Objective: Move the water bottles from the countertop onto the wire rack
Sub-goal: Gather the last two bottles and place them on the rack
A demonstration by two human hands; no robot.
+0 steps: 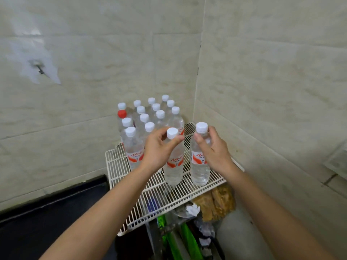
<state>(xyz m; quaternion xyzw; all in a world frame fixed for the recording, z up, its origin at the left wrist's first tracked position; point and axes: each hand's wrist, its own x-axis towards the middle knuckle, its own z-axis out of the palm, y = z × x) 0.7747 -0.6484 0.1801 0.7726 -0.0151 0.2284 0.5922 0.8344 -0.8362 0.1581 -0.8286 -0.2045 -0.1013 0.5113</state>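
A corner of pale, marble-patterned wall tiles [262, 72] closes in a cramped spot, seen from above, with two bare forearms reaching in from the bottom edge. Nearest, under the front lip of the shelf, is a jumble of stored things: green packets [188, 239], a brown packet [216, 203] and a crumpled white scrap [193, 209]. To the left lies the black countertop [47, 212], whose visible stretch carries no bottles. Above the clutter the white wire rack [120, 166] runs back into the corner. On its open front part two clear, white-capped water bottles with red-and-white labels are held upright side by side, a small gap apart. The left hand [157, 149] has its thumb and fingers curled round the neck of the left bottle [173, 166], just under the cap. The right hand [214, 149] grasps the right bottle [200, 166] the same way at its shoulder. Both bases sit at the level of the wires, though whether they rest fully on them cannot be told. Behind the left hand, filling the rear left of the rack, stands a tight cluster of bottles [133, 147] of the same kind, in rows reaching back to the wall. One red-capped bottle [122, 113] stands at the cluster's far left. Farther off, high on the left wall, a small dark hook [40, 69] sits in a shiny patch.
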